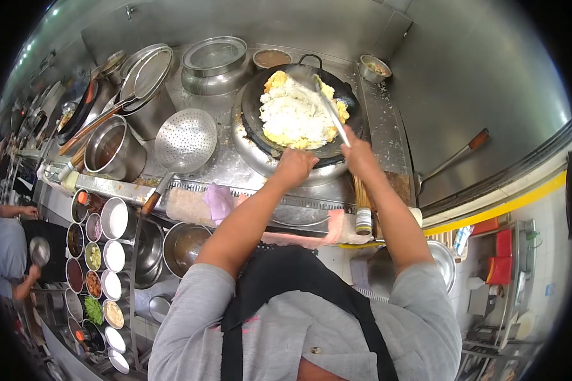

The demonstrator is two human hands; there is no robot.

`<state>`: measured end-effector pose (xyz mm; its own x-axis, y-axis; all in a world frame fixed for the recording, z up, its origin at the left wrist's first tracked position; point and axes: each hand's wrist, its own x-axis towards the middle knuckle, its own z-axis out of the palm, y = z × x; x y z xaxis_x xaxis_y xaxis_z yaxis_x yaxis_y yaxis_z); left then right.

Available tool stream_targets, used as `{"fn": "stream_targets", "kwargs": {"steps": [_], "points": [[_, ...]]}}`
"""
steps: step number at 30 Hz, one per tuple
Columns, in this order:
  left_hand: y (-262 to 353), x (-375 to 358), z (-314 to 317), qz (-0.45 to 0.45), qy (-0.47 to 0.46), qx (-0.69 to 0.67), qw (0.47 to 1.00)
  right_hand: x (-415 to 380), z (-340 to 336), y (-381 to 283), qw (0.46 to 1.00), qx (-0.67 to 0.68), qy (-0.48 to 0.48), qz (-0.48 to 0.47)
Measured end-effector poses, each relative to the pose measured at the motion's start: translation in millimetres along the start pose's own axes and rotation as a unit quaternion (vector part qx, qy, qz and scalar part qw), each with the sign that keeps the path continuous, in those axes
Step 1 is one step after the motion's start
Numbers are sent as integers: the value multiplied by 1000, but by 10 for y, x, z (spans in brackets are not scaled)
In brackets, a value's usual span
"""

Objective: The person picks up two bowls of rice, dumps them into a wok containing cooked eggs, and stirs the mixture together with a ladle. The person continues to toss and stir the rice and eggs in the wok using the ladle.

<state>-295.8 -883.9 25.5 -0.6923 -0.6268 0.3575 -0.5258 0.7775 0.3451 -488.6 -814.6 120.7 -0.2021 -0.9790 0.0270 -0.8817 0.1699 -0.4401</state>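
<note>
A black wok (255, 120) sits on the round burner, with white rice (292, 114) heaped in it and yellow egg (276, 134) around and under the rice. My left hand (295, 167) is closed at the wok's near rim; its fingertips are mostly hidden from above. In my right hand (362, 157) is the metal handle of a ladle (332, 109), gripped in a fist. The ladle slants across the right side of the rice, and its head at the far side of the wok is smeared by motion.
Left of the wok lies a perforated skimmer (185, 141), near a lidded steel pot (215, 63) and a deep pot (114, 149). A bamboo brush (362, 209) stands by the front edge. Ingredient tins (113, 256) line the lower left, where another person (9, 254) stands.
</note>
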Motion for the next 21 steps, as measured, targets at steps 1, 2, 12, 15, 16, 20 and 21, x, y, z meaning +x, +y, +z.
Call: {"fn": "stream_targets", "kwargs": {"steps": [1, 2, 12, 15, 16, 20, 21], "points": [[3, -16, 27, -2, -2, -1, 1000, -21, 114, -32, 998, -17, -39, 50], [8, -24, 45, -4, -2, -2, 1000, 98, 433, 351, 995, -73, -57, -40], [-31, -3, 82, 0, 1, -25, 1000, -55, -323, 271, 929, 335, -73, 139], [-89, -48, 167, 42, 84, -39, 995, 306, -488, 145, 901, 410, -74, 123], [-112, -38, 175, 31, 76, -39, 996, 407, -545, 30, 867, 487, -62, 82], [-68, -61, 169, 6, 63, -52, 997, 688, -370, -458, 810, 574, -95, 74], [-49, -46, 141, 4, 68, -56, 996, 863, -144, -323, 833, 542, -99, 58]]}}
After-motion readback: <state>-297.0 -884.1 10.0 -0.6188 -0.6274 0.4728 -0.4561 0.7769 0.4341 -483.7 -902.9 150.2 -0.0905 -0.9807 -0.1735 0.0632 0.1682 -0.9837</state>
